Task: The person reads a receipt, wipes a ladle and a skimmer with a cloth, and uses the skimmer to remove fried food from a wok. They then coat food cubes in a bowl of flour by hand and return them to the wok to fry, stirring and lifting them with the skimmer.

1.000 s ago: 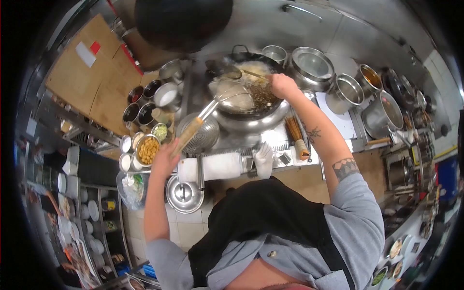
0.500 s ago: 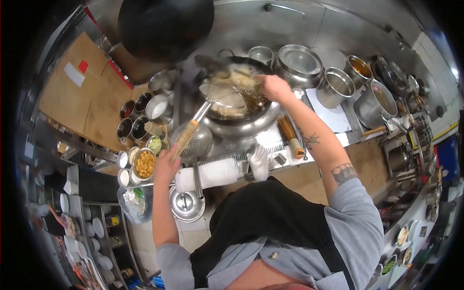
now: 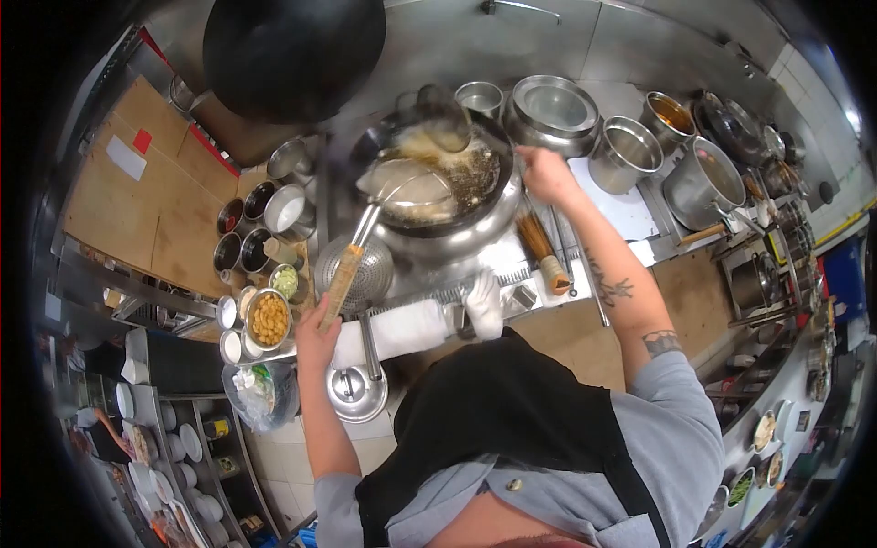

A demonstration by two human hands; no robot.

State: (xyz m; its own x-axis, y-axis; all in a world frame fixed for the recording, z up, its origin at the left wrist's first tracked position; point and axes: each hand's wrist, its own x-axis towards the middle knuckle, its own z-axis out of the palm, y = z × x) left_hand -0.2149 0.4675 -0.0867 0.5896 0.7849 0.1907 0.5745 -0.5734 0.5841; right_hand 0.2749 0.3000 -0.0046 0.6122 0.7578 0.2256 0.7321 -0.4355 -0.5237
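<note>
My left hand (image 3: 316, 336) is closed around the wrapped handle of a mesh strainer (image 3: 402, 183). The strainer's round head sits over the near left part of a dark wok (image 3: 501, 196) on the stove. Bubbling oil (image 3: 470, 183) and pale yellowish food show in the wok. At the wok's right side, my right hand (image 3: 546, 173) is closed on the handle of a ladle (image 3: 445, 126), whose dark bowl is blurred above the far side of the wok. What exactly the food is cannot be made out.
A perforated skimmer (image 3: 356, 269) rests left of the stove front, beside a folded white towel (image 3: 402, 333). Seasoning pots and a bowl of orange-yellow pieces (image 3: 269, 320) stand at left. A bamboo brush (image 3: 544, 256) lies at right, near metal pots (image 3: 626, 155). A large black wok (image 3: 292, 59) looms behind.
The ladle has swung up and toward the right over the wok, and my right hand has drawn back rightward and down. My left hand and the strainer have shifted only slightly.
</note>
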